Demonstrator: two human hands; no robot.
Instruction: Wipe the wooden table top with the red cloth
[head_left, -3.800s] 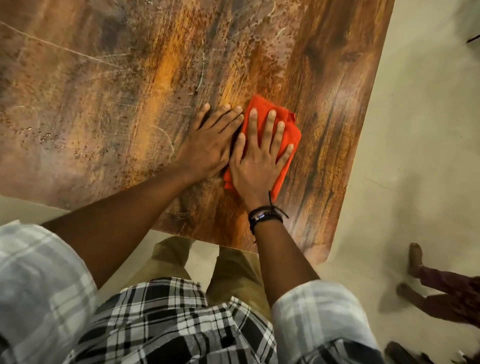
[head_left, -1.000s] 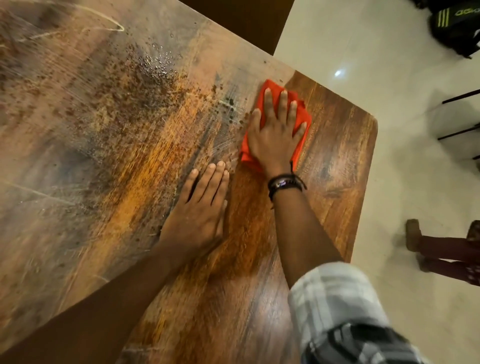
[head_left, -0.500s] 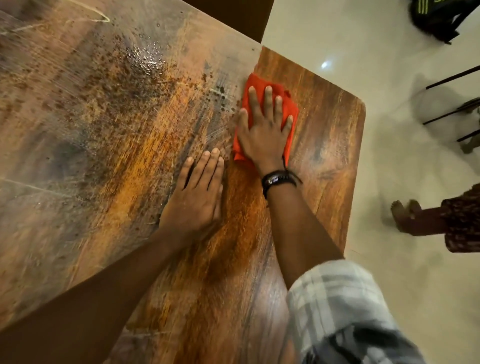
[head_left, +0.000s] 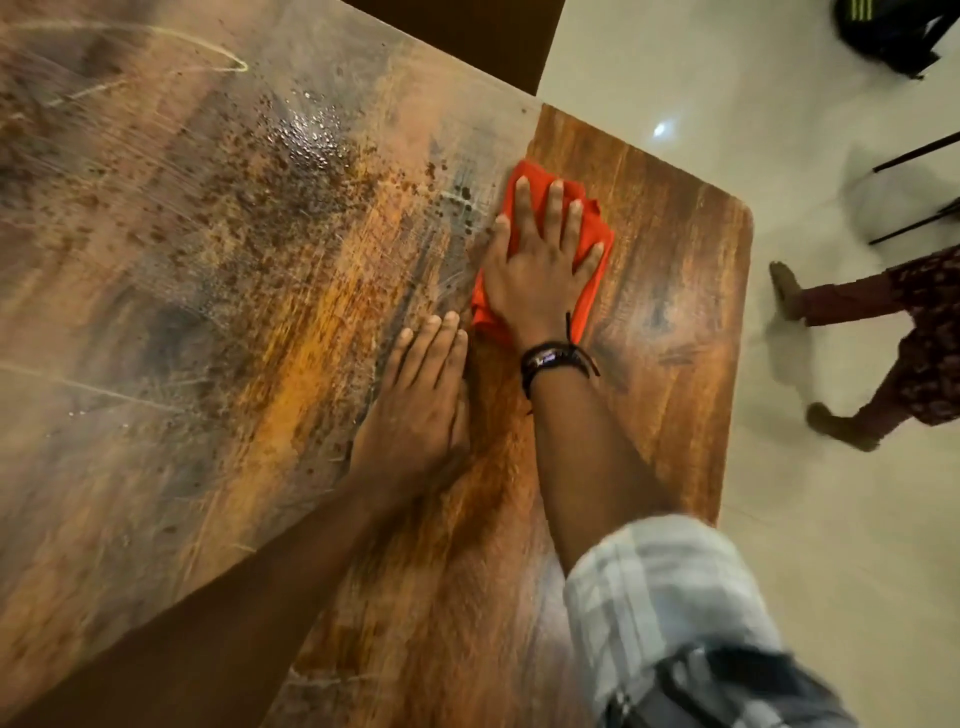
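Red cloth lies folded into a small pad on the worktop, toward the far right corner, right on the line between the cloudy, streaked surface to the left and the darker, cleaner-looking wood to the right. Right hand: flat on top of the cloth, fingers straight and spread, palm pressing down, nothing gripped. Left hand: flat on bare wood just beside the cloth's near-left edge, fingers straight and together, bracing, holding nothing. Dark wristbands on the right wrist. Droplets and brown specks sit thick to the left of the cloth. Judgement: about a right-hand strip looks done and most of the top is left. Handling: the cloth is soft, light and limp, so it will bunch or unfold if pushed from one edge. Best control comes from a broad flat palm over its middle, fingers spread to its corners. It probably drags more on the wet patch. To lift or refold it, pinch a folded edge. The worktop is hard and stiff and takes firm pressure.
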